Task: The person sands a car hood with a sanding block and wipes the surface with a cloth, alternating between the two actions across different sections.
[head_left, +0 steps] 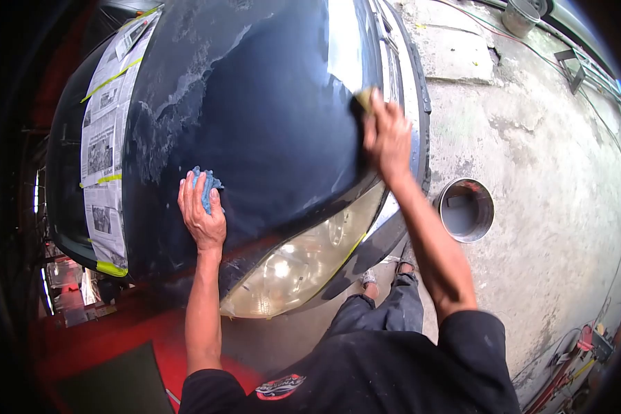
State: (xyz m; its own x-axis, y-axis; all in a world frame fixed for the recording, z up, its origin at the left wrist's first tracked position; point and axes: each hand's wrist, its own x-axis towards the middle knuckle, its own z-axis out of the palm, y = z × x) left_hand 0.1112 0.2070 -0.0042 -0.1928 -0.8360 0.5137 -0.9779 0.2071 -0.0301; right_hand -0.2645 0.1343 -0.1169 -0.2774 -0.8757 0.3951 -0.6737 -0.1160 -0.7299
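A dark car hood [276, 117] fills the middle of the head view, wet-looking, with pale grey patches toward its upper left. My left hand [203, 210] rests on the hood, its fingers over a crumpled blue cloth [210, 188]. Farther up on the right, near the hood's front edge, my right hand [388, 134] grips a small yellowish block [366, 99]; both are slightly blurred, and the block's underside is hidden. Below the hood edge is a cloudy headlight [297, 265] with yellow-green tape along its border.
Newspaper [103, 148] held with yellow-green tape covers the strip beside the windshield. A round metal bucket [465, 210] with greyish liquid stands on the concrete floor [531, 172] at the right. Another bucket [521, 17] and a metal stand [576, 69] are at the upper right.
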